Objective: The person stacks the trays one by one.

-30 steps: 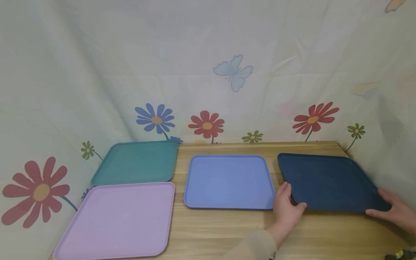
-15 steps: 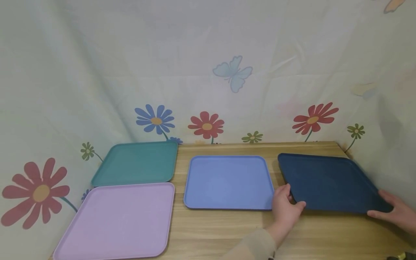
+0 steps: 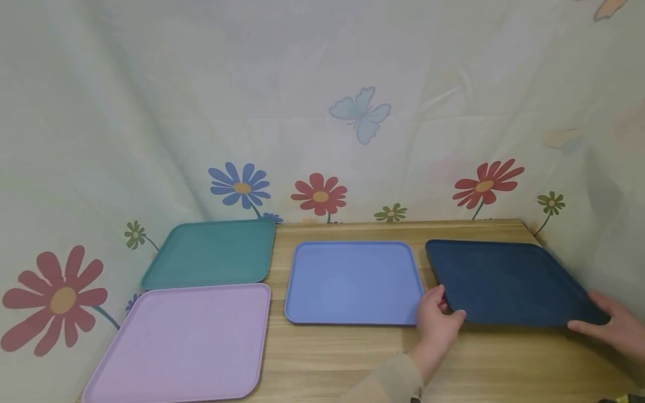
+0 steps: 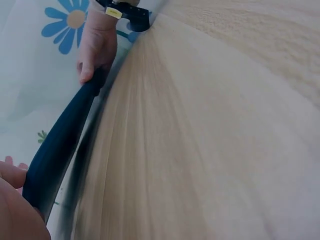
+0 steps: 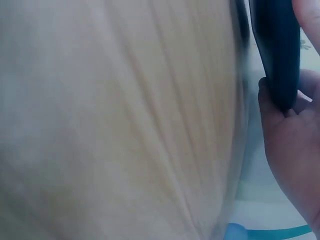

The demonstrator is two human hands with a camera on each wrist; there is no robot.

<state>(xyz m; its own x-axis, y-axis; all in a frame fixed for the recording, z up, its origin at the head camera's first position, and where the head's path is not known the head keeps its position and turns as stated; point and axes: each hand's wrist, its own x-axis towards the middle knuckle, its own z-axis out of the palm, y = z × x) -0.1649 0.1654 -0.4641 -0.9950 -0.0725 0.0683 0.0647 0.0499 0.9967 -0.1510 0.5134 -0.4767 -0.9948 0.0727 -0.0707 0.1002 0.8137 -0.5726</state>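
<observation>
Both hands hold a dark navy rectangular tray (image 3: pixel 509 282) at the right of the head view. My left hand (image 3: pixel 437 322) grips its near left corner, thumb on the rim. At the near right corner, my right hand (image 3: pixel 612 324) has its thumb along the near edge and its fingers at the right side. A shadow shows under the near edge, which looks raised off the wooden table (image 3: pixel 353 358). The left wrist view shows the navy tray (image 4: pixel 60 140) edge-on between the hands. Just left of my left hand lies a periwinkle-blue tray (image 3: pixel 355 282).
At the left, a teal tray (image 3: pixel 211 252) lies at the back, with a lilac tray (image 3: pixel 181 341) in front of it. A flower-printed cloth (image 3: pixel 302 129) hangs behind the table and along both sides. A black device (image 4: pixel 135 20) is strapped at the right wrist.
The navy tray has shifted slightly left, and my left hand with it, closer to the periwinkle tray. My right hand keeps its hold at the near right corner. The other trays stay put.
</observation>
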